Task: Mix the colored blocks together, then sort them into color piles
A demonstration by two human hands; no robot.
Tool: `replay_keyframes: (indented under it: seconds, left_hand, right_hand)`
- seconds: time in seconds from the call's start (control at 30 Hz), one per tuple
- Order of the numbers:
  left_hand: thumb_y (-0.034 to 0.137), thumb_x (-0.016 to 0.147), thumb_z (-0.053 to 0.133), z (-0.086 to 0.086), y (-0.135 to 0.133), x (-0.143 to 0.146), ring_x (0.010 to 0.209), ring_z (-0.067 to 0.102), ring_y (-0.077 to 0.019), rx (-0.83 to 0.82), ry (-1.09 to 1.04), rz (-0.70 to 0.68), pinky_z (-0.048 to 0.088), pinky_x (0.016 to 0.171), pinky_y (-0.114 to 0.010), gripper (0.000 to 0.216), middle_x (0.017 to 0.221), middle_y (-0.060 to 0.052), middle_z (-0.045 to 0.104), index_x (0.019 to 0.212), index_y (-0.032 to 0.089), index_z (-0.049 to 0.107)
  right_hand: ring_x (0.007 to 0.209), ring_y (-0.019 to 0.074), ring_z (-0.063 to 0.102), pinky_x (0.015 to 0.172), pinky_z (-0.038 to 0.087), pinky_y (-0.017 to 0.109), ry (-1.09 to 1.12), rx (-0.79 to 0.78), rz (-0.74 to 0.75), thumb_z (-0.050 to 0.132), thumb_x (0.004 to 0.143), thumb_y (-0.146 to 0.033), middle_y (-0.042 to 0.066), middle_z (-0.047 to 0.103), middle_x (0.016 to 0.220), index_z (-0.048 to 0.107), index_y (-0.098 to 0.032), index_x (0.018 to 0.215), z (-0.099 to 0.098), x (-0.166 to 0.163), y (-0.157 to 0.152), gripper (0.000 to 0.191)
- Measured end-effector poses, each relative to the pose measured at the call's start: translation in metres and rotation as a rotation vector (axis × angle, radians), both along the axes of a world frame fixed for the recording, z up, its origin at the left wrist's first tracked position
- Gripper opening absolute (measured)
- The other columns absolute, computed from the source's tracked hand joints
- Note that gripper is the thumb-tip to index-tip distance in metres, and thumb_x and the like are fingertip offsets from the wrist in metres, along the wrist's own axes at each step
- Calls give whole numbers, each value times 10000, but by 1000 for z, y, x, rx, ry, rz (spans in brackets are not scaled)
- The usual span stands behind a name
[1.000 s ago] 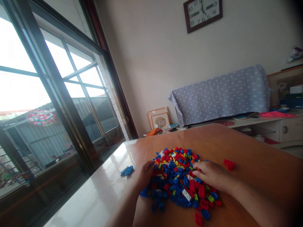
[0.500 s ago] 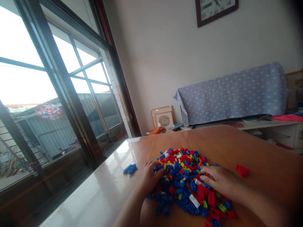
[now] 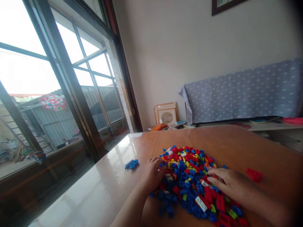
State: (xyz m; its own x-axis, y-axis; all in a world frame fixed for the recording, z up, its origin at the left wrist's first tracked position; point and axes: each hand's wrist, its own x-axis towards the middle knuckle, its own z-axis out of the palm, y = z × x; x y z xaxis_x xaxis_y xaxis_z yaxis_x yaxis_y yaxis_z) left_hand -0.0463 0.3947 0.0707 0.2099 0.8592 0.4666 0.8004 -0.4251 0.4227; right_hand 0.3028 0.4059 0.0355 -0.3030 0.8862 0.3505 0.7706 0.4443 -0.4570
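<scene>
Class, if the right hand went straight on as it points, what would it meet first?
Most likely the brick pile, directly ahead of the right hand; whether they touch is unclear.

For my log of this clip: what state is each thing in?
Brick pile: loose, mixed colours
Left hand: fingers bent at pile's left edge, grip unclear
Right hand: fingers bent at pile's right edge, grip unclear
Blue cluster: apart, left of pile
Red cluster: apart, right of pile
Cloth: draped
</scene>
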Motion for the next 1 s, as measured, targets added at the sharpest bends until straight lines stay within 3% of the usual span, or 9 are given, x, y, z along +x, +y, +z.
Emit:
replay_keyframes:
  seconds: [0.13, 0.27, 0.43, 0.63, 0.73, 0.83, 1.0]
  left_hand:
    - [427, 960, 522, 3, 1, -6, 1037, 645, -233, -36, -140, 71, 485, 911, -336, 306, 1126, -64, 717, 1148, 245, 680]
    - [499, 986, 441, 3, 7, -18, 886, 666, -194, -81, -208, 158, 488, 783, -278, 370, 960, -41, 730, 1061, 217, 669]
    - [487, 1013, 343, -4, 13, -48, 888, 679, -193, -114, -175, 426, 466, 764, -268, 413, 930, -47, 740, 986, 216, 653]
    - [482, 936, 470, -18, 15, -84, 874, 678, -281, -258, -50, 699, 454, 740, -340, 374, 879, -101, 742, 790, 227, 702]
    - [484, 910, 503, -22, 16, -90, 1065, 626, -329, -248, 3, 800, 454, 849, -393, 331, 1099, -117, 720, 1013, 258, 722]
    - [462, 925, 463, -26, 18, -94, 1220, 531, -364, -222, 23, 892, 418, 959, -472, 409, 1299, -127, 636, 1242, 276, 644]
    - [474, 954, 382, -33, 21, -101, 1357, 430, -367, -245, 21, 946, 376, 1044, -535, 493, 1488, -142, 494, 1360, 253, 553]
  right_hand:
    - [855, 244, 740, 787, 559, 321, -50, -113, 55, 503, 929, -569, 18, 788, 1034, 737, -344, 1057, 8, 2, 2, 350]
    - [948, 250, 736, 836, 563, 335, -59, -123, 31, 461, 949, -600, -7, 776, 1101, 720, -375, 1103, 1, 6, 7, 377]
    - [1045, 269, 720, 924, 558, 367, -20, -130, 20, 489, 929, -646, 1, 766, 1151, 718, -371, 1149, -17, 14, 16, 419]
    - [1064, 283, 720, 980, 553, 391, 1, -120, 15, 497, 917, -665, 7, 764, 1169, 737, -374, 1137, -21, 16, 18, 436]
    - [1056, 278, 725, 978, 559, 385, 11, -117, 22, 502, 916, -660, 1, 765, 1166, 737, -378, 1141, -24, 17, 19, 431]
    - [1047, 280, 730, 945, 576, 365, 25, -98, 26, 520, 905, -657, 8, 769, 1155, 748, -362, 1133, -26, 19, 22, 437]
    - [1072, 280, 720, 936, 575, 361, 27, -121, 21, 517, 906, -658, 4, 769, 1157, 751, -359, 1110, -19, 16, 19, 431]
